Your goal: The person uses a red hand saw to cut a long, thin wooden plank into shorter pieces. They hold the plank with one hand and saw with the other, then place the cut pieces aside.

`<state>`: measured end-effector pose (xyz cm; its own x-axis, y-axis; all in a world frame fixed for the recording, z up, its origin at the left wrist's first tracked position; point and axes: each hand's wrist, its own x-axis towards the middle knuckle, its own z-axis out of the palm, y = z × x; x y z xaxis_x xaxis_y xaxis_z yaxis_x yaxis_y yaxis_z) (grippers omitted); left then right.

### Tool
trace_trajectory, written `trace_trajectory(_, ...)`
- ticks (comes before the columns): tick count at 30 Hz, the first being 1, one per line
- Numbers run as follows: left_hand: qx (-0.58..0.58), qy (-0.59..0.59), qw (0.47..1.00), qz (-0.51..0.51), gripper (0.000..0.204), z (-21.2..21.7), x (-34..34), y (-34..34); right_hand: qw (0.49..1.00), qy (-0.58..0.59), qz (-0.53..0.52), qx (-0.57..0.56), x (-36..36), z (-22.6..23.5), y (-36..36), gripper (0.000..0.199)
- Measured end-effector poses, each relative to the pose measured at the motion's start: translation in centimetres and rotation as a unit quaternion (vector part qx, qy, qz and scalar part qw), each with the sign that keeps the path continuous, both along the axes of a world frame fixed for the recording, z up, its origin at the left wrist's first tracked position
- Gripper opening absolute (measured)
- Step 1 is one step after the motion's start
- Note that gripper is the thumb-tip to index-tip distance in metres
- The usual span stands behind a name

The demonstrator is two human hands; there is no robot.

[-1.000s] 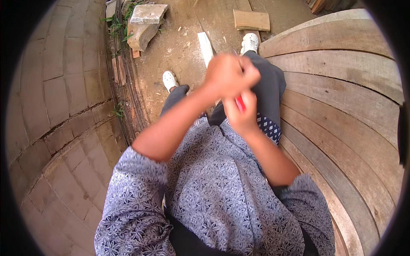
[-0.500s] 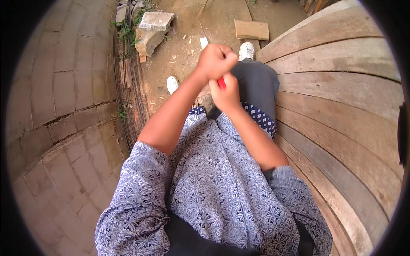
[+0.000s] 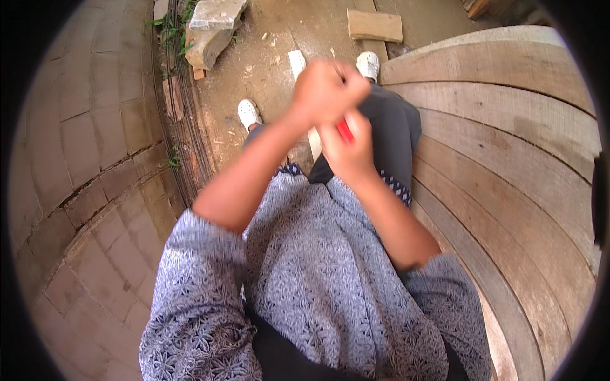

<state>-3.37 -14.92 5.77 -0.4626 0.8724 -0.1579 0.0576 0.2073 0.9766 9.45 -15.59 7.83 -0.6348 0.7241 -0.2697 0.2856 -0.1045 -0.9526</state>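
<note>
Ahead of my torso, my left hand (image 3: 329,92) is closed in a fist, slightly blurred by motion. What it grips is hidden. Just below and touching it, my right hand (image 3: 351,152) is wrapped round a red handle (image 3: 345,131); only a short bit of red shows, and the rest of the tool cannot be seen. Under both hands runs a narrow pale strip (image 3: 314,143), apparently wood, emerging beyond my left hand and again beside my right wrist. Its middle is covered by my hands.
Stacked wooden planks (image 3: 495,127) rise close on my right. A block wall (image 3: 95,146) stands on the left, with thin dark rods (image 3: 184,127) along its foot. Farther off lie stone blocks (image 3: 216,32) and a short board (image 3: 375,25). Shavings dot the dirt ground.
Both hands have shifted a little right in the picture, still together. The view has moved slightly, and more of the pale strip shows beneath my hands.
</note>
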Motion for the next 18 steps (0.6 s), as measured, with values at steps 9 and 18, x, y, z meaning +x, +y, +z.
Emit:
trace_trajectory(9, 0.072, -0.131, 0.983, 0.109, 0.033, -7.6, -9.9, 3.5, 0.995, -0.057, 0.066, -0.046, -11.7, -2.8, 6.6, 0.021)
trace_trajectory(18, -0.107, -0.196, 0.956, 0.192, 0.054, -8.3, 1.2, -14.3, 0.978, -0.080, 0.066, -0.183, -18.8, -3.4, 12.0, 0.029)
